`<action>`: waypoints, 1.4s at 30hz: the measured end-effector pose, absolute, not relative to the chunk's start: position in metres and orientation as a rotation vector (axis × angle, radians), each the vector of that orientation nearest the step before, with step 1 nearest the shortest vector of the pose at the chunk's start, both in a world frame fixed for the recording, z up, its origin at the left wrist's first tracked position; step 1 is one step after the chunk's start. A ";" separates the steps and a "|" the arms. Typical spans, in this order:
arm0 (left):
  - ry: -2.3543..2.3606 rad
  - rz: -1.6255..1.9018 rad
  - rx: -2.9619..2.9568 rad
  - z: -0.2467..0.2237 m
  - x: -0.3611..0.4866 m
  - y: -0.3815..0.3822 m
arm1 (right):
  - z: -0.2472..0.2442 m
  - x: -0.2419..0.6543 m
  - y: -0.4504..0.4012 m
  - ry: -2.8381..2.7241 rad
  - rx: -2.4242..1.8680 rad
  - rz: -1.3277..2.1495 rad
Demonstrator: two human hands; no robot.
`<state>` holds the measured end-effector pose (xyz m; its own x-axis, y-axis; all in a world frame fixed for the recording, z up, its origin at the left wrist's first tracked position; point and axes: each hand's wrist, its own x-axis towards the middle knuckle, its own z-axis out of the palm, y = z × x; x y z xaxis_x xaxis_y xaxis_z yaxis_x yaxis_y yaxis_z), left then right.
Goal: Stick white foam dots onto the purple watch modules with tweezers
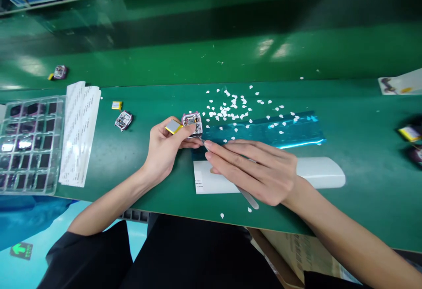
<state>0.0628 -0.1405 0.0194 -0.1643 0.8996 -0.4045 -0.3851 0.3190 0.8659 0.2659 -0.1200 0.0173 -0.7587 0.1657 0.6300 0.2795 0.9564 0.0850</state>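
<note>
My left hand (163, 150) is closed around an opened smartwatch case (187, 120) with its circuit board showing, the thumb lying over it. A silver and yellow battery (174, 126) sticks out on the left side of the case, above the thumb. In my right hand (260, 170) is a pair of metal tweezers (249, 199), pinched near the front. Its tip meets the lower right edge of the case, though fingers partly hide it. Small white round stickers with tabs (233, 103) lie scattered beyond my hands. Blue film (263, 137) and a white backing sheet (321, 172) lie by my right hand.
A clear compartment tray (58, 148) with watch parts and printed white strips (81, 135) are at left. Another opened watch (124, 120) with its battery (116, 105) lies nearer; one more watch (60, 72) sits farther back. The bench's front edge runs before my body.
</note>
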 end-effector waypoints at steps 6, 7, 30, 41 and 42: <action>1.264 1.270 0.560 0.018 0.065 -0.142 | 0.016 0.265 -0.120 -2.458 -0.323 -0.182; 1.266 1.271 0.575 0.017 0.065 -0.143 | 0.016 0.265 -0.120 -2.453 -0.321 -0.175; 2.193 0.920 1.769 -0.011 0.004 -0.059 | 0.013 0.264 -0.118 -2.281 -0.311 -0.245; 2.659 0.366 1.955 0.010 -0.066 -0.146 | 0.011 0.263 -0.116 -2.244 -0.391 -0.322; 2.659 0.349 1.944 0.007 -0.068 -0.157 | 0.010 0.264 -0.116 -2.246 -0.397 -0.323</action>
<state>-0.0675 -0.1571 0.0071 -0.3015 0.9176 0.2592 0.9534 0.2940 0.0684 0.2636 -0.1157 0.0104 -0.6196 0.1759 0.7650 0.3843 0.9177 0.1003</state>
